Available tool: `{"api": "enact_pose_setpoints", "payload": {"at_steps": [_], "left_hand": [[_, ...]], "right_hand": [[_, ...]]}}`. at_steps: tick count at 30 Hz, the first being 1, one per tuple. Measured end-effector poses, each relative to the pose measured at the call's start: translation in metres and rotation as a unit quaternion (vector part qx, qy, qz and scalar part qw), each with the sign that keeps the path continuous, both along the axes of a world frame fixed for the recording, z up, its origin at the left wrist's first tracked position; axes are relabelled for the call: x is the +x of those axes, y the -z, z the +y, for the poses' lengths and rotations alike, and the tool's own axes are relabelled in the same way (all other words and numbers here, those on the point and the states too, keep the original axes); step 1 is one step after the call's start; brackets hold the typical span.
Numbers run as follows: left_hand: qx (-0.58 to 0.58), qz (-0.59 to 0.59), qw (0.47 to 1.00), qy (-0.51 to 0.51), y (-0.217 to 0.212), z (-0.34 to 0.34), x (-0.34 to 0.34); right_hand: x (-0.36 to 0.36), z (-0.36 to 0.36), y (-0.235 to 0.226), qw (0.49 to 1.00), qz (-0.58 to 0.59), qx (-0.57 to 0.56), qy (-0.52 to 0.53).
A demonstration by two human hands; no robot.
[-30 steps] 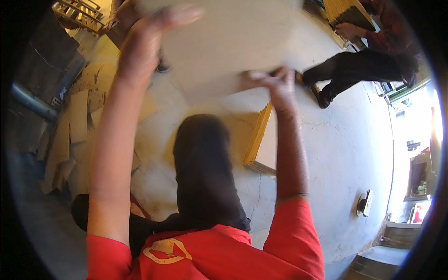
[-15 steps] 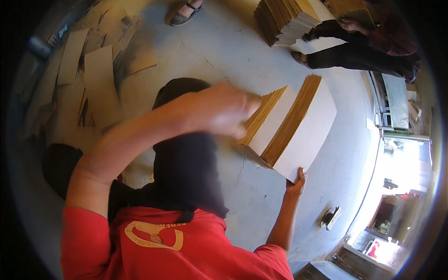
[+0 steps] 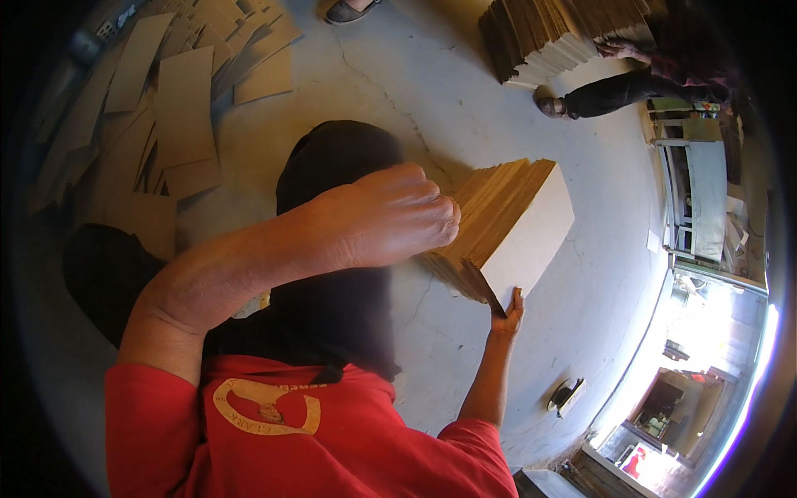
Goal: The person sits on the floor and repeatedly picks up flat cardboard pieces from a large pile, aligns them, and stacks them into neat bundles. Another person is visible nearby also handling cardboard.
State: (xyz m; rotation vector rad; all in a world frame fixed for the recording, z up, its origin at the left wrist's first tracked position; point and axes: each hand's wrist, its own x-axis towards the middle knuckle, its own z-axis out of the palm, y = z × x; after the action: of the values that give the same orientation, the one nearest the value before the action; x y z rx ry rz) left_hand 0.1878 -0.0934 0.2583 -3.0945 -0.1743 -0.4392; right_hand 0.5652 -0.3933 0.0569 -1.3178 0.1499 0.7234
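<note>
A thick stack of cardboard sheets stands on its edges on the floor in front of me, its near face pale and its top edges brown. My right hand is closed on the lower corner of the nearest sheets, thumb on the pale face. My left hand is closed in a fist at the stack's left side, its back toward me. Its finger undersides are hidden, so I cannot tell whether it grips anything. My left forearm crosses above my dark-clothed leg.
Loose cardboard pieces lie scattered at the far left. Another tall cardboard stack stands at the far right, with a co-worker's hand on it. Someone's shoe shows at the top. A small roundish object lies on the right floor.
The gap between the two parts of the stack has closed, the near part now resting against the rest. My left hand has curled into a fist. The view has shifted slightly.
</note>
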Motion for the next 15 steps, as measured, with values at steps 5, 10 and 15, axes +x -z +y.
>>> {"api": "enact_pose_setpoints", "payload": {"at_steps": [5,10,15], "left_hand": [[-0.02,-0.006,1.0,-0.002,0.0017,-0.0009,-0.0029],[-0.038,0.006,0.999,0.002,-0.0017,-0.0015,-0.001],[-0.05,-0.007,0.999,0.006,-0.0044,-0.0016,0.001]], "right_hand": [[-0.0063,0.0004,0.0017,1.0,-0.013,-0.023,0.004],[-0.0072,-0.0014,0.0016,1.0,-0.024,-0.016,0.007],[-0.0008,-0.0025,0.003,0.998,-0.056,-0.027,-0.027]]}}
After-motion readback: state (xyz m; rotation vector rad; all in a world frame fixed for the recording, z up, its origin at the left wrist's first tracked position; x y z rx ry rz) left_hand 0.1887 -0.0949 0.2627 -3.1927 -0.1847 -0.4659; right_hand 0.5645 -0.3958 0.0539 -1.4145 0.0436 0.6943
